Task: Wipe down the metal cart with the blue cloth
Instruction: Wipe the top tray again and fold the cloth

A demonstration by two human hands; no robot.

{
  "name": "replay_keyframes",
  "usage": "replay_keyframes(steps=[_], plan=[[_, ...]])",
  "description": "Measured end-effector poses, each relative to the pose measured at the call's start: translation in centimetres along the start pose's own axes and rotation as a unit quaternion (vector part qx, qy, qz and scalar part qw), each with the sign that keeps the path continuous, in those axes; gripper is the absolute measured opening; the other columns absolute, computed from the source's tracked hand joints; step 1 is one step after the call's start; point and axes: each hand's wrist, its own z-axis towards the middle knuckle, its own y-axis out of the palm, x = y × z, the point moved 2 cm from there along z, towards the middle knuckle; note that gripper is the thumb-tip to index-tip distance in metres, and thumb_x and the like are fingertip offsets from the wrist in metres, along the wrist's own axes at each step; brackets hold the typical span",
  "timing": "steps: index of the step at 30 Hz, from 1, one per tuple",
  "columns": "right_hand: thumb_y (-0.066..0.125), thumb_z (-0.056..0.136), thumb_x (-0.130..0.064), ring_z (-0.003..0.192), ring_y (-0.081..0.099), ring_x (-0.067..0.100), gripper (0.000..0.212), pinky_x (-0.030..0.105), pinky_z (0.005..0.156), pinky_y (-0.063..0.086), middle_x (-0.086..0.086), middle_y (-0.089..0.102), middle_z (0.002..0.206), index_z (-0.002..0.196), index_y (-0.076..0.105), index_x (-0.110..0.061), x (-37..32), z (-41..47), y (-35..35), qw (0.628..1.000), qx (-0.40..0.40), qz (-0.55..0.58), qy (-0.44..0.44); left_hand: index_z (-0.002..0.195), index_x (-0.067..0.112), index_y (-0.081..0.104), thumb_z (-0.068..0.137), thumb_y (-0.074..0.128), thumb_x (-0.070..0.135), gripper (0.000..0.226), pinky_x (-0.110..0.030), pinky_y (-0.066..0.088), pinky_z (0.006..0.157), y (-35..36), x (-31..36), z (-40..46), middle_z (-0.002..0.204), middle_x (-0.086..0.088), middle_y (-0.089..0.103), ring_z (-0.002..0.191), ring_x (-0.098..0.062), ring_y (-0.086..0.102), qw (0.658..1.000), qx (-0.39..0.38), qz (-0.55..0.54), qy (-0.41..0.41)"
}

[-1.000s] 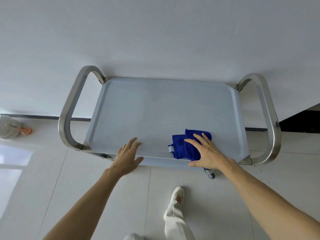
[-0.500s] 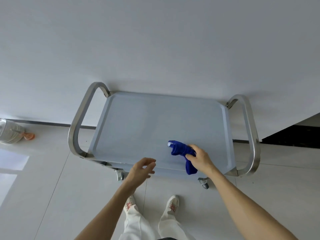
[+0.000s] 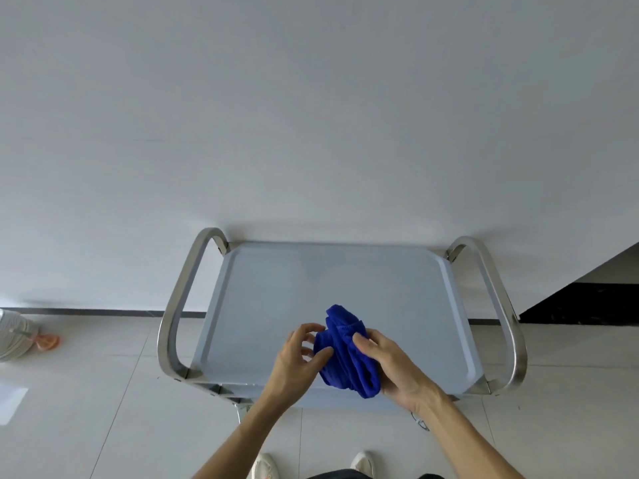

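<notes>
The metal cart [image 3: 311,281] stands against a white wall, its flat grey top shelf bare, with a steel loop handle at each end. A bunched blue cloth [image 3: 345,354] is lifted above the shelf's near edge. My right hand [image 3: 390,368] grips the cloth from the right, fingers curled round it. My left hand [image 3: 301,357] touches the cloth's left side with thumb and curled fingers.
The left handle [image 3: 173,312] and right handle [image 3: 501,305] rise above the shelf. A pale bundle with an orange piece [image 3: 20,340] lies on the tiled floor at far left. My shoes [image 3: 266,466] are below the cart. A dark panel [image 3: 581,305] sits at right.
My right hand picked the cloth up off the shelf and bunched it. My left hand left the cart's front edge and came over to the cloth. The view pulled back from the cart.
</notes>
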Motion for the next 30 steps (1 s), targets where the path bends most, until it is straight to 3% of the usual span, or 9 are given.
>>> replay_keyframes(steps=[3,8,12,15,19,23,26,30], plan=[[0.082,0.08,-0.032,0.112,0.068,0.026,0.06,0.044,0.096,0.056,0.005,0.071,0.121,0.131,0.053,-0.021,-0.9,0.1,1.1,0.995,-0.012,-0.101,-0.021,0.119,0.047,0.047,0.09,0.068,0.026,0.042,-0.02,0.054,0.075,-1.1,0.3,0.3,0.119,0.01,0.051,0.095,-0.007,0.062,0.999,0.005,0.028,0.037],[0.069,0.088,-0.024,0.106,0.069,0.022,0.035,0.043,0.098,0.054,0.002,0.072,0.113,0.122,0.061,-0.02,-2.5,0.2,2.2,0.975,-0.027,-0.216,-0.035,0.139,0.05,0.035,0.089,0.065,0.018,0.067,-0.02,0.045,0.098,-3.2,1.8,0.8,0.14,0.023,0.038,0.125,-0.003,0.046,0.982,-0.057,0.099,0.153],[0.06,0.095,-0.028,0.104,0.067,0.023,0.019,0.04,0.095,0.053,0.004,0.072,0.109,0.112,0.066,-0.022,-3.6,0.2,3.0,0.952,-0.052,-0.298,-0.044,0.136,0.045,0.047,0.09,0.06,0.025,0.052,-0.02,0.038,0.106,-4.7,3.4,1.1,0.142,0.027,0.041,0.133,-0.006,0.041,0.957,-0.167,0.144,0.189],[0.058,0.096,-0.031,0.102,0.068,0.018,0.018,0.037,0.094,0.053,0.0,0.072,0.107,0.11,0.068,-0.025,-4.1,0.4,3.4,0.937,-0.066,-0.34,-0.037,0.126,0.04,0.058,0.094,0.058,0.029,0.034,-0.024,0.043,0.101,-5.5,4.1,1.4,0.127,0.023,0.055,0.12,-0.006,0.05,0.946,-0.188,0.185,0.189],[0.06,0.093,-0.037,0.1,0.068,0.014,0.022,0.038,0.093,0.054,-0.005,0.072,0.108,0.113,0.067,-0.029,-4.3,0.5,3.8,0.918,-0.082,-0.388,-0.032,0.108,0.029,0.067,0.099,0.052,0.028,0.017,-0.033,0.046,0.094,-5.9,4.8,1.6,0.11,0.017,0.063,0.102,-0.004,0.053,0.933,-0.127,0.258,0.217],[0.063,0.087,-0.03,0.1,0.069,0.013,0.03,0.031,0.087,0.056,-0.007,0.072,0.108,0.117,0.062,-0.034,-4.3,0.4,4.0,0.928,-0.076,-0.361,-0.052,0.107,0.025,0.062,0.101,0.046,0.029,0.017,-0.019,0.04,0.097,-5.9,6.0,1.4,0.115,0.016,0.064,0.107,0.003,0.052,0.928,-0.095,0.266,0.243],[0.062,0.089,-0.024,0.1,0.068,0.009,0.03,0.023,0.081,0.054,-0.014,0.07,0.107,0.116,0.061,-0.037,-4.6,0.0,3.9,0.936,-0.06,-0.336,-0.083,0.102,0.026,0.054,0.101,0.042,0.029,0.013,-0.009,0.04,0.074,-5.8,7.6,0.9,0.09,0.018,0.062,0.086,0.003,0.055,0.932,-0.084,0.25,0.247],[0.059,0.089,-0.017,0.088,0.066,0.001,0.029,0.015,0.073,0.05,-0.019,0.069,0.097,0.104,0.063,-0.041,-5.1,-0.6,4.0,0.935,-0.037,-0.329,-0.13,0.098,0.029,0.048,0.103,0.043,0.021,0.011,-0.012,0.04,0.059,-5.8,9.5,0.4,0.073,0.017,0.058,0.066,-0.005,0.056,0.943,-0.07,0.208,0.251]])
